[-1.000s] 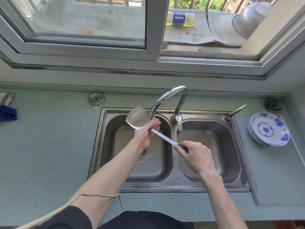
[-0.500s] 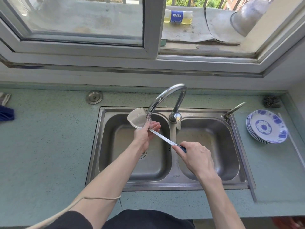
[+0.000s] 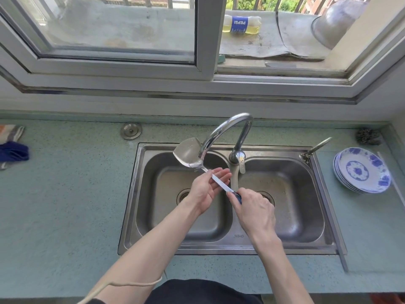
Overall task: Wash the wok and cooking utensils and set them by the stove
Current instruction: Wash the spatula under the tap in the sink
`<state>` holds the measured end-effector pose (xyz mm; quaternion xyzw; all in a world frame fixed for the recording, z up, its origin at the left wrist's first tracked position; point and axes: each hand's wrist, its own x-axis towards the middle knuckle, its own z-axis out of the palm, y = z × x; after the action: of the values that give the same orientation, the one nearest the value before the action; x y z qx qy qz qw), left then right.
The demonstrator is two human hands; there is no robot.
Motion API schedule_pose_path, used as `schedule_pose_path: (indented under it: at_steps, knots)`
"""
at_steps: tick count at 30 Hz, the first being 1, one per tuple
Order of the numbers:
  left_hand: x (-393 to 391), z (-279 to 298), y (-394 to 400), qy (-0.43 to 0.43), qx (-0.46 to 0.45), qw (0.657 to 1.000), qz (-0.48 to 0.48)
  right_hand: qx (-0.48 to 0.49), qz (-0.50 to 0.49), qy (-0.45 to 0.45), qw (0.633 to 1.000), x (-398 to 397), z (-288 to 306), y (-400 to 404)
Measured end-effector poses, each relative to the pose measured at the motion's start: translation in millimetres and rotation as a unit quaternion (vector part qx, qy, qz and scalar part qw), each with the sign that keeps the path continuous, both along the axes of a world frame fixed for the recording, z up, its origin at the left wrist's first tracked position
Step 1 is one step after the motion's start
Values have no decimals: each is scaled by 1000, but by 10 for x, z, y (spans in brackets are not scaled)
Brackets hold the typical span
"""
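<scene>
Steel spatula (image 3: pixel 190 155) — dark handle gripped by right hand (image 3: pixel 254 207) — shaft on left hand's (image 3: pixel 205 187) straight fingers.

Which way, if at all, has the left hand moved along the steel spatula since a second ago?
Yes. The left hand has slid down the steel spatula, away from the curved chrome faucet, toward the right hand.

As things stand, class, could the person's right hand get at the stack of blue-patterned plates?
Probably not yet: the right hand grips the spatula handle. The counter toward the plates looks unobstructed once it lets go.
</scene>
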<state>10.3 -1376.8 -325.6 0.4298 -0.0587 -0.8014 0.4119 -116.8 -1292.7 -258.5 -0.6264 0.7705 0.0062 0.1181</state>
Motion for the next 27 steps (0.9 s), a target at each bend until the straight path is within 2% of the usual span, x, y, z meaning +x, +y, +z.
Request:
schedule_pose_path:
  at_steps: [3, 6, 9, 15, 20, 27]
  knots:
    - [-17, -6, -26, -9, 1, 1000, 3, 8, -3, -7, 1000, 60, 12, -12]
    - [74, -6, -184, -25, 31, 998, 51, 22, 11, -9, 1000, 46, 53, 38]
    - [178, -14, -311, -65, 27, 995, 72, 12, 12, -19, 1000, 47, 67, 86]
    - [-38, 68, -67, -92, -42, 994, -33, -13, -21, -73, 997, 118, -104, -72]
    - [-7, 62, -51, -117, -79, 989, -44, -27, -35, -136, 990, 72, -225, -133]
    - [162, 54, -315, -138, -48, 987, 66, -49, -18, -170, 984, 109, -286, -238]
